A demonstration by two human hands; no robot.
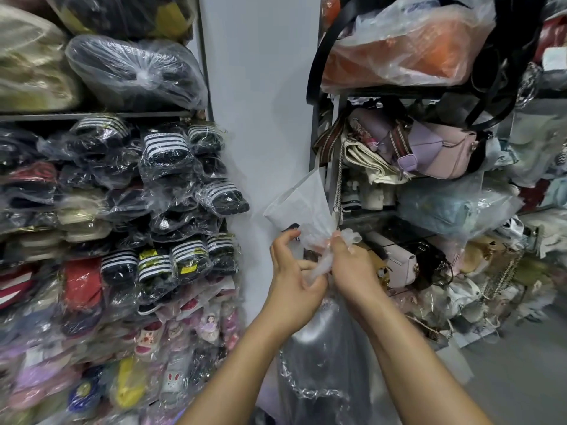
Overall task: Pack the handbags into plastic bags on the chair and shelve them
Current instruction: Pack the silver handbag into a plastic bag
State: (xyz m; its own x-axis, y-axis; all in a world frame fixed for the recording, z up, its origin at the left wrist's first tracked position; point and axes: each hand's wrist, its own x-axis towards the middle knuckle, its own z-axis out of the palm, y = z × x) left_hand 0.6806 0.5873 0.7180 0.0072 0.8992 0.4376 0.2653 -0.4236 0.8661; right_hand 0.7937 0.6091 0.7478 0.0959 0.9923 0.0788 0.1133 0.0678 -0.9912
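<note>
A clear plastic bag [322, 348] hangs in front of me with a dark handbag inside and a chain strap low in it. Its neck is gathered and twisted between my hands, and the loose top flap [303, 204] stands up above them. My left hand [291, 280] pinches the twisted plastic from the left. From the right, my right hand [352, 265] grips the bunched neck. The chair is out of view.
Shelves [92, 115] on the left are packed with bagged slippers and shoes. A rack on the right holds handbags, among them a lilac bag [435, 148] and a bagged orange one [399, 53]. A pale wall pillar [260, 102] stands between. Grey floor shows at lower right.
</note>
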